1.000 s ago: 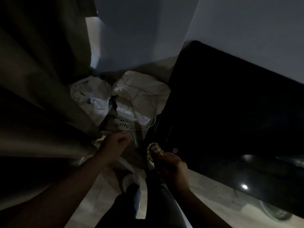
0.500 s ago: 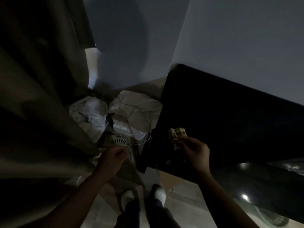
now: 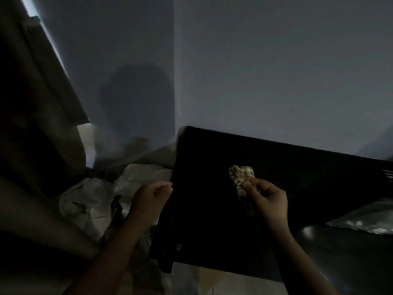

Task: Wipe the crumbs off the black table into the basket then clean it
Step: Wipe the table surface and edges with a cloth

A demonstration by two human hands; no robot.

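The room is dim. The black table (image 3: 212,209) fills the middle and right, its left edge running down the centre. My right hand (image 3: 265,199) hovers over the tabletop and pinches a crumpled, pale patterned cloth (image 3: 241,176) between thumb and fingers. My left hand (image 3: 148,199) hangs just off the table's left edge, fingers loosely curled, holding nothing that I can make out. No crumbs show on the dark surface. I see no basket.
White bags or cloths (image 3: 89,201) lie heaped on the floor left of the table. A brown curtain (image 3: 32,124) hangs at far left. Grey walls (image 3: 276,71) meet in a corner behind. A shiny plastic bag (image 3: 365,220) lies at the right edge.
My right hand has risen from beside the table's front corner up over the tabletop with the cloth. My view has tilted upward, and my left hand has come up beside the table's edge.
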